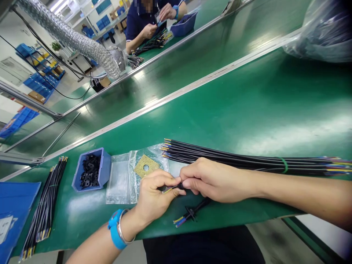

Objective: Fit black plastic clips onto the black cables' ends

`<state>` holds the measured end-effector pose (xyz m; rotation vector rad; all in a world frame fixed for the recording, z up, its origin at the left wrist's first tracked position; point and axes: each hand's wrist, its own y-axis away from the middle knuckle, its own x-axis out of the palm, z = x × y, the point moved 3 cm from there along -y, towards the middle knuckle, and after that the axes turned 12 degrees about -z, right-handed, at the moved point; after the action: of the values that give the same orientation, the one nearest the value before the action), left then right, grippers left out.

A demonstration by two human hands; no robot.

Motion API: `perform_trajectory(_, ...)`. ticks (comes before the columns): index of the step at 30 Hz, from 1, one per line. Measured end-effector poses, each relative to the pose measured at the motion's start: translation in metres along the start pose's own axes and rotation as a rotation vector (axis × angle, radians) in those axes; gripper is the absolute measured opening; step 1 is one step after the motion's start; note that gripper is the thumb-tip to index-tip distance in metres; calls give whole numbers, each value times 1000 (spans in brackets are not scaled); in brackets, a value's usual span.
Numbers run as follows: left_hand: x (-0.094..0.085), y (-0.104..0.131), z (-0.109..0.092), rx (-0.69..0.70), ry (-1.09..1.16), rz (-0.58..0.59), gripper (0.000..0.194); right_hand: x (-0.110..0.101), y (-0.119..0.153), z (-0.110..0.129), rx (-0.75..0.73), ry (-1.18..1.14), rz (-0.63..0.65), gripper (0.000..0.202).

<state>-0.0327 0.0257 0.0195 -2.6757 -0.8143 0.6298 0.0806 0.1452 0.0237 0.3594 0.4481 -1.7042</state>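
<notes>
Both hands are brought together at the near edge of the green table [247,110]. A black cable [176,187] with bared coloured wire ends is pinched between the thumb and fingers of the left hand [154,196], on whose wrist a blue band [115,229] is worn, and the same cable is gripped just beside it by the closed fingers of the right hand [211,179]; the fingertips of the two hands are touching. Below the hands, the cable's other end [189,214], fitted with a small black clip, is seen lying near the table edge.

At the far left, a blue folder [13,209] is laid on the table, and beside it a row of finished black cables [45,205] is spread out. Next to these a blue bin [92,168] filled with small black parts is placed. A clear plastic bag [121,179] with a yellowish square pad [145,167] on it lies just left of the hands. Behind the hands, a bundle of black cables [247,159] tied with a green band [284,165] is stretched toward the right. At the far side of the table, another person [148,22] is seated with cables. A silver hose [68,36] is hung at upper left.
</notes>
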Motion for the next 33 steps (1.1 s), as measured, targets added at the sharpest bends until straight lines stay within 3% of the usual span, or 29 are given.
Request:
perform_trajectory(3,2,2,3,50,-9,10,13,-1,-1,-1,82,-17,18,26)
perform_trajectory(7,-4,-3,0,43,-75,83,18,-3,-3,-3,49,14,11,25)
perform_trajectory(14,-23,-9,-9,-222,-78,441,43,-1,0,-3,-155,177,9,9)
perform_trajectory(17,-21,-5,-6,-302,-54,491,39,2,1,-4,-192,235,38,7)
perform_trajectory(20,-19,-3,-5,-280,-80,486,36,2,1,-4,-205,256,66,9)
perform_trajectory(24,-25,-6,-8,-159,-188,377,30,2,2,-2,-204,272,96,9)
perform_trajectory(27,-43,-15,-11,-54,-296,191,24,3,4,0,-227,275,125,11)
perform_trajectory(30,-82,-30,-14,72,-535,-157,18,4,6,0,-251,307,84,17)
perform_trajectory(33,-135,-45,-13,48,-752,-486,22,0,4,-4,-271,409,-115,23)
